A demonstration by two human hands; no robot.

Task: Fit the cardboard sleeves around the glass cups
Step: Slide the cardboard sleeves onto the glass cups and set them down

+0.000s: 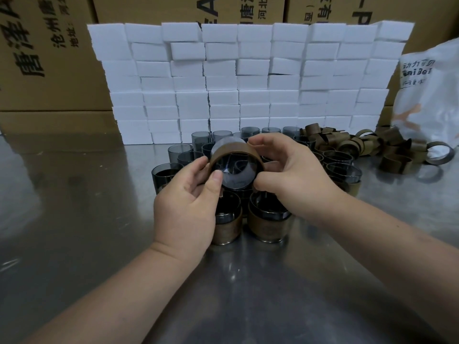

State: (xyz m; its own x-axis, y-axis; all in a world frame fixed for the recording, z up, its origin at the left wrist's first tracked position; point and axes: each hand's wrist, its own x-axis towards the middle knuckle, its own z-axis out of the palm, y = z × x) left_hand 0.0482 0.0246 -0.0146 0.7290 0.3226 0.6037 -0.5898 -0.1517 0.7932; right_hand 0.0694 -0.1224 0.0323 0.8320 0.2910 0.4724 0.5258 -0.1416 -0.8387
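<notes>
Head | smoky glass cup (236, 175) — brown cardboard sleeve (238, 148) around it | left hand (188, 202), right hand (295, 175) gripping it

Bare table (74, 207) left; cups (181, 151), sleeves (387, 145), boxes (248, 83) beyond.

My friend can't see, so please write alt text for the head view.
A left hand and right hand hold a grey glass cup on its side, a brown cardboard sleeve around it, above a metal table. Sleeved cups stand below, bare cups behind, loose sleeves at right, white blocks at the back.
</notes>
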